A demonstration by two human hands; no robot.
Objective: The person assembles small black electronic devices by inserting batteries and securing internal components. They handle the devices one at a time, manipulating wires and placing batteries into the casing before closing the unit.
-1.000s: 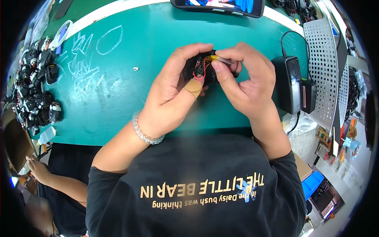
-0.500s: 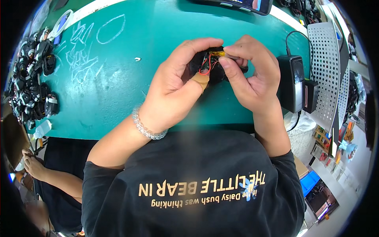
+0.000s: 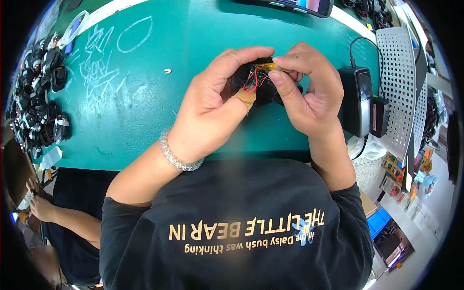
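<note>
Between both hands, above the green table, is a small black device [image 3: 265, 95] with its inside exposed. Thin red wires [image 3: 250, 88] and a bit of green circuit board show in it. My left hand [image 3: 208, 108] is closed around its left side, the thumb wrapped in a tan covering [image 3: 246, 97] and pressed near the wires. Along the top of the device lies a yellow-taped piece [image 3: 265, 66]. My right hand [image 3: 314, 92] pinches the right end of this piece between thumb and index finger; its other fingers curl behind, partly hidden.
Several black corded devices [image 3: 48, 106] are heaped at the left edge, near a small clear bottle [image 3: 51, 157]. A black power unit [image 3: 356, 101] with cables stands right of my hands, beside a perforated grey tray [image 3: 398, 72]. A phone-like screen [image 3: 309, 6] lies at the far edge. A co-worker's hand [image 3: 42, 208] is at lower left.
My hands stay almost in place, with the device and the yellow-taped piece shifting only slightly. The co-worker's hand at lower left has moved, and something whitish shows beside it.
</note>
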